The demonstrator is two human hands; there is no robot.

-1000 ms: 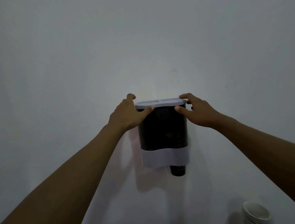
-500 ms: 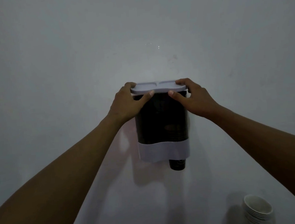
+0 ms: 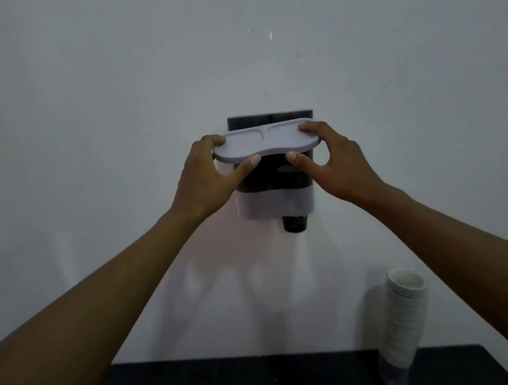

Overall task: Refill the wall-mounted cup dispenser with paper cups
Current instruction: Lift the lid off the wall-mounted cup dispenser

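Hands, left and right, grip the lid above the dispenser.

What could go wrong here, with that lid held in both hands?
The lid is pinched only at its two ends by the left hand and right hand, so it could slip and fall onto the dark table. The tall stack of paper cups leans against the wall near the right forearm; a careless reach might topple it.

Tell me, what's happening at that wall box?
Left hand, right hand hold pale plastic lid. Dark wall dispenser open. White paper cup stack waiting.
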